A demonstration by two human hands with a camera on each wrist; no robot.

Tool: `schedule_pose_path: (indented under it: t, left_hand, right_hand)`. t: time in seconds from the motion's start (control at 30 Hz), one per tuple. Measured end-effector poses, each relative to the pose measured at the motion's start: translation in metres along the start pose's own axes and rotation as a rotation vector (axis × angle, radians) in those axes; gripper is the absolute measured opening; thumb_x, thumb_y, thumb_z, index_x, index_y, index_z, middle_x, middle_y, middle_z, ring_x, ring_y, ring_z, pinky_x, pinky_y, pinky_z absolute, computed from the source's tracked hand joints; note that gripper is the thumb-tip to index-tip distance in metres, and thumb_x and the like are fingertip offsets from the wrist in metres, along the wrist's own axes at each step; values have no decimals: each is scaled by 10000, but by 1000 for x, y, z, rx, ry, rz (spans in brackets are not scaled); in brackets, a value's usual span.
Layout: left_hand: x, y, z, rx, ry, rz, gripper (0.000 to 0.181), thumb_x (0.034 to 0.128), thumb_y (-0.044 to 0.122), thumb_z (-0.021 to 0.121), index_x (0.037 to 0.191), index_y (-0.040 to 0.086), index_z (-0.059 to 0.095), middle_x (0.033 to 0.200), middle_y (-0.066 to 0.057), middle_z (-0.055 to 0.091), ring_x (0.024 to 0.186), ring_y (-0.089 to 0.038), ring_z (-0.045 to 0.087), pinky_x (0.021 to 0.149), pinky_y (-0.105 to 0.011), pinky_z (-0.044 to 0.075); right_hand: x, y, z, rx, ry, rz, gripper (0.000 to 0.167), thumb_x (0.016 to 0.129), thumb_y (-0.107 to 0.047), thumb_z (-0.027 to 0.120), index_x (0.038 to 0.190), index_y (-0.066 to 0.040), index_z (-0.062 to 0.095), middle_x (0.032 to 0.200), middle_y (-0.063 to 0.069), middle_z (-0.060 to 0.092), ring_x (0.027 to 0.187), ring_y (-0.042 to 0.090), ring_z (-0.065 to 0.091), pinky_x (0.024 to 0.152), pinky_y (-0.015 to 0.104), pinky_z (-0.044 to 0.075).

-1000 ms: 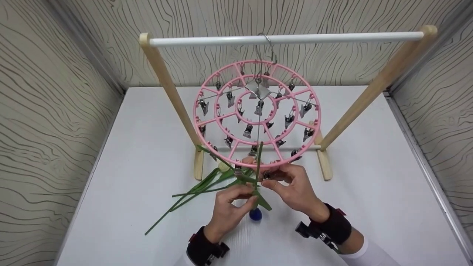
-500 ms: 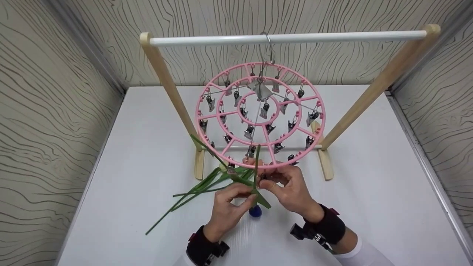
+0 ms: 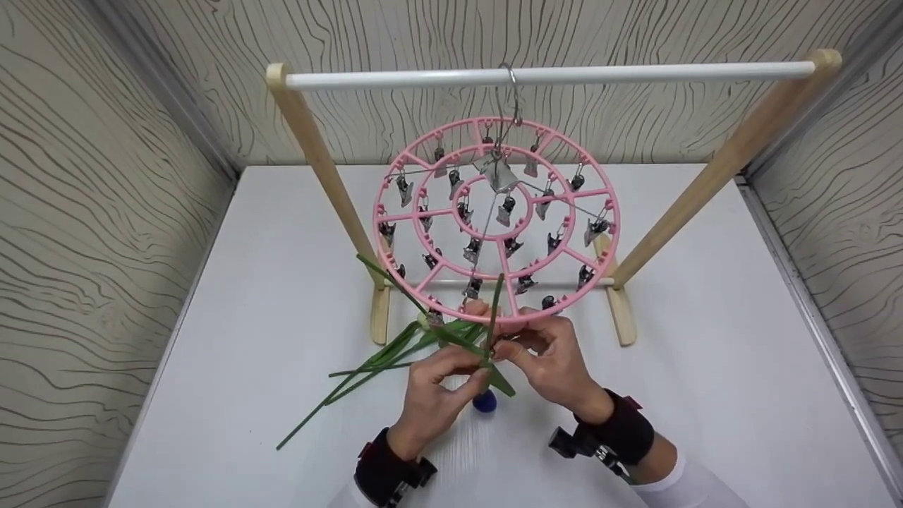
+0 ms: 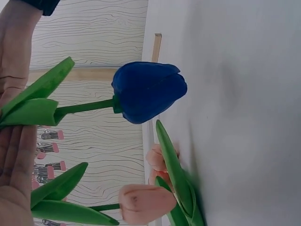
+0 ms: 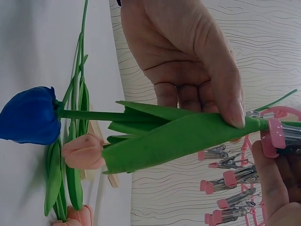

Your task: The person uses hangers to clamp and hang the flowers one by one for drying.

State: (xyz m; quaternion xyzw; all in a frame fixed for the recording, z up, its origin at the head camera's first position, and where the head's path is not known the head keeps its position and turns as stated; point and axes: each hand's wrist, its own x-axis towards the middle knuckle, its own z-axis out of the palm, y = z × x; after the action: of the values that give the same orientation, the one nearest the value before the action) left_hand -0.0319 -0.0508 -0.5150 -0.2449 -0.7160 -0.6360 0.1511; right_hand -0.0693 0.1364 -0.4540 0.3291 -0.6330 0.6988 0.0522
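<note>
A blue tulip (image 3: 485, 401) hangs head down below the hands. My left hand (image 3: 439, 395) pinches its stem and leaves between thumb and fingers, as the right wrist view shows with the thumb on the green leaf (image 5: 183, 136). Just above, my right hand (image 3: 557, 367) holds a metal clip whose pink tips (image 5: 272, 139) sit around the stem; whether they press on it I cannot tell. This clip is at the front edge of the pink round hanger (image 3: 513, 319). Beside the blue tulip, a peach tulip (image 4: 146, 204) hangs head down.
The hanger, with several metal clips, hooks over a white rod (image 3: 395, 76) on a wooden stand (image 3: 324, 169). More tulips with long green stems (image 3: 303, 423) lie on the white table (image 3: 233, 339) to the left. Patterned walls (image 3: 367, 35) enclose the back and sides.
My right hand has moved slightly left, bringing the clip against the stem. The hanger has turned and swayed a little. My left hand has barely moved.
</note>
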Motion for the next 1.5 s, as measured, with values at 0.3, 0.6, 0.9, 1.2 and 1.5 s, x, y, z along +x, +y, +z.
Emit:
schedule_pose_path:
  t: [0.3, 0.6, 0.9, 1.2, 1.5]
  left_hand:
    - [15, 19, 1, 37, 1, 99, 182, 827, -146, 739, 962, -24, 734, 907, -132, 725, 782, -228, 718, 693, -271, 618]
    - [12, 5, 3, 38, -1, 75, 161, 866, -83, 747, 990, 20, 758, 926, -105, 731, 818, -189, 724, 719, -267, 618]
    - [10, 2, -2, 69, 20, 34, 135, 886, -35, 751, 985, 55, 766, 935, -65, 743, 827, -166, 721, 731, -269, 617]
    - [3, -6, -12, 100, 46, 33, 201, 820, -104, 778, 972, 25, 752, 925, -108, 732, 810, -200, 724, 723, -254, 614]
    - [4, -4, -28, 128, 81, 35, 208, 815, -99, 789, 966, 38, 751, 926, -90, 731, 806, -196, 725, 724, -248, 613]
  right_hand:
    - [3, -2, 2, 18, 20, -3, 197, 839, 220, 660, 999, 106, 666, 931, 204, 719, 810, 244, 750, 670, 312, 627]
    - [0, -1, 4, -45, 60, 18, 276, 849, 184, 686, 1103, 75, 704, 959, 204, 725, 864, 179, 733, 726, 284, 620]
    - [-5, 1, 6, -110, 66, 34, 358, 846, 149, 717, 1184, 34, 691, 1056, 184, 729, 899, 190, 728, 752, 283, 617]
    - [-17, 3, 0, -154, 29, 80, 397, 844, 152, 721, 1222, 38, 674, 1107, 177, 716, 997, 229, 725, 793, 332, 614]
    - [-38, 22, -7, -308, -27, 131, 239, 855, 117, 732, 1069, 12, 738, 963, 135, 742, 863, 191, 727, 736, 278, 618]
